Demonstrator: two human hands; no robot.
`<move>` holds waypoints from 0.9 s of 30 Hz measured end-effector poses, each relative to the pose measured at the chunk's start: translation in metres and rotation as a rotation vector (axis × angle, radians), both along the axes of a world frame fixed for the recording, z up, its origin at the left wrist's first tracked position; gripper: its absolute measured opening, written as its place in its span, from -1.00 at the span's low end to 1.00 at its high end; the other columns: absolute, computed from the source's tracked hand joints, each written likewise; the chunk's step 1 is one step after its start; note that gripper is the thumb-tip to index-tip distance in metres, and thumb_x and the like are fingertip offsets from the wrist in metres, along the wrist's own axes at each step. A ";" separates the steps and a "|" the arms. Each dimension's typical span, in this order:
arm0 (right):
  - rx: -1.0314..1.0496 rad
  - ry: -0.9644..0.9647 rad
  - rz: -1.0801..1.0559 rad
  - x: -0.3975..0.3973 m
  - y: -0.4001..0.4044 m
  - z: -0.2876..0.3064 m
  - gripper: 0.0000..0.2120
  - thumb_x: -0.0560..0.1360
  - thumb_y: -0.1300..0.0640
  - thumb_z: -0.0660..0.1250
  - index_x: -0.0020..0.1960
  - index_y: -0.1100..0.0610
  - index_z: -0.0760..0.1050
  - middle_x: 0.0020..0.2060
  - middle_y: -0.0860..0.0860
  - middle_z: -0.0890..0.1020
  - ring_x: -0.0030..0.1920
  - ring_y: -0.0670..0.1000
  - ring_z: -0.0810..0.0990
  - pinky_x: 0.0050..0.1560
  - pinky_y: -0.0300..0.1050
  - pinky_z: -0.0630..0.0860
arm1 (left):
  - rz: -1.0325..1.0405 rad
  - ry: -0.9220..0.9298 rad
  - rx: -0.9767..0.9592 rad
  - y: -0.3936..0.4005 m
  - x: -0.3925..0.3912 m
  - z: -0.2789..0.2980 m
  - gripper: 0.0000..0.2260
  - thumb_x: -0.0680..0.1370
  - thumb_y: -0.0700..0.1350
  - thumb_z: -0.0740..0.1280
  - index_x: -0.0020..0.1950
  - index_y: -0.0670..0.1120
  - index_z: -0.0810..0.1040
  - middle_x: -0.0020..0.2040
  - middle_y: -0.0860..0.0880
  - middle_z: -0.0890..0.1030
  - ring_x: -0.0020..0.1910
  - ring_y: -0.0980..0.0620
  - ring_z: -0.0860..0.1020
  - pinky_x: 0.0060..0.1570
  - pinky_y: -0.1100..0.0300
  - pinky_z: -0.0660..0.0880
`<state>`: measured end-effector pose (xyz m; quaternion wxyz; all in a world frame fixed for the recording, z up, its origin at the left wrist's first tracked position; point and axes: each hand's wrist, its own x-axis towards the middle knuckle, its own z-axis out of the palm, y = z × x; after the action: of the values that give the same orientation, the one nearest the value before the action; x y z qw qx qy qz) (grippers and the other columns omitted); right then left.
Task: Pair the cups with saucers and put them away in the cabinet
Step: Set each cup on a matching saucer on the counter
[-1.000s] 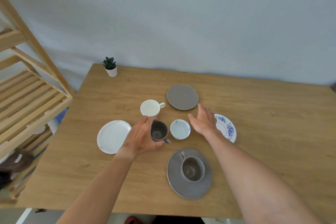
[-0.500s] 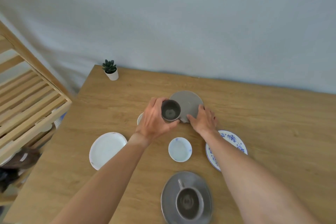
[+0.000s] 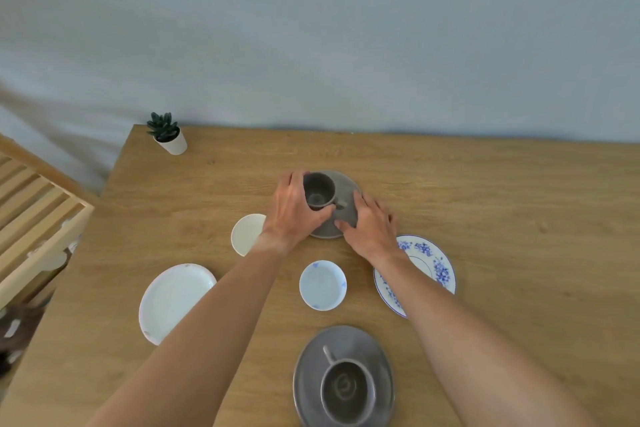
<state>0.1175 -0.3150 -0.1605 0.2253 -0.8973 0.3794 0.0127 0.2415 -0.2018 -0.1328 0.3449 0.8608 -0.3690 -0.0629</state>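
My left hand (image 3: pixel 294 211) grips a small dark grey cup (image 3: pixel 319 190) and holds it over the far grey saucer (image 3: pixel 346 191); whether it touches the saucer I cannot tell. My right hand (image 3: pixel 372 229) lies on that saucer's near right edge, fingers fairly straight. A white cup (image 3: pixel 247 234) sits just left of my left wrist. A small blue-patterned cup (image 3: pixel 322 285) stands between my forearms. A blue-flowered saucer (image 3: pixel 429 263) is partly under my right forearm. A white saucer (image 3: pixel 173 300) lies at the left. A second grey cup (image 3: pixel 348 392) sits on a grey saucer (image 3: pixel 308 378) near me.
A wooden slatted shelf unit (image 3: pixel 38 215) stands off the table's left edge. A small potted succulent (image 3: pixel 167 133) is at the table's (image 3: pixel 519 218) far left corner. A blue-grey wall runs behind the table.
My left hand carried the dark grey cup from the table's middle away from me to over the far grey saucer. My right hand moved onto that saucer's edge.
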 end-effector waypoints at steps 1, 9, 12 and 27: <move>-0.002 -0.005 -0.002 0.000 0.000 -0.001 -0.30 0.53 -0.19 0.30 0.56 0.04 0.18 0.48 -0.02 0.33 0.48 0.12 0.23 0.41 0.19 0.19 | -0.002 -0.002 0.002 -0.002 -0.001 -0.001 -0.29 0.30 0.10 0.57 0.32 -0.13 0.39 0.21 -0.10 0.47 0.17 -0.05 0.48 0.11 0.19 0.45; 0.024 -0.002 0.021 -0.004 -0.001 0.000 -0.35 0.55 -0.20 0.24 0.55 0.01 0.18 0.49 -0.04 0.30 0.50 0.10 0.19 0.42 0.24 0.19 | -0.072 0.059 0.019 -0.007 -0.009 0.001 -0.27 0.32 0.05 0.57 0.38 -0.13 0.35 0.26 -0.13 0.44 0.24 -0.08 0.45 0.15 0.24 0.36; 0.050 0.025 0.050 -0.007 -0.001 0.002 -0.31 0.55 -0.19 0.22 0.58 0.02 0.11 0.56 -0.01 0.20 0.55 0.10 0.12 0.47 0.25 0.13 | -0.087 0.123 0.063 -0.005 -0.011 0.009 -0.20 0.37 0.05 0.55 0.47 -0.11 0.23 0.33 -0.15 0.42 0.32 -0.11 0.41 0.22 0.14 0.37; -0.086 0.000 -0.124 -0.119 -0.005 0.010 -0.53 0.55 0.00 0.24 0.44 0.06 0.34 0.36 0.08 0.41 0.41 0.14 0.30 0.46 0.09 0.14 | -0.282 0.037 0.174 0.057 -0.069 0.018 -0.26 0.47 0.17 0.37 0.51 -0.09 0.15 0.39 -0.11 0.34 0.37 -0.06 0.35 0.34 0.11 0.31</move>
<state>-0.0017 -0.3196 -0.1502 0.1867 -0.8810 0.4343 -0.0174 0.1723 -0.1445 -0.1146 0.2635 0.8258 -0.4728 -0.1584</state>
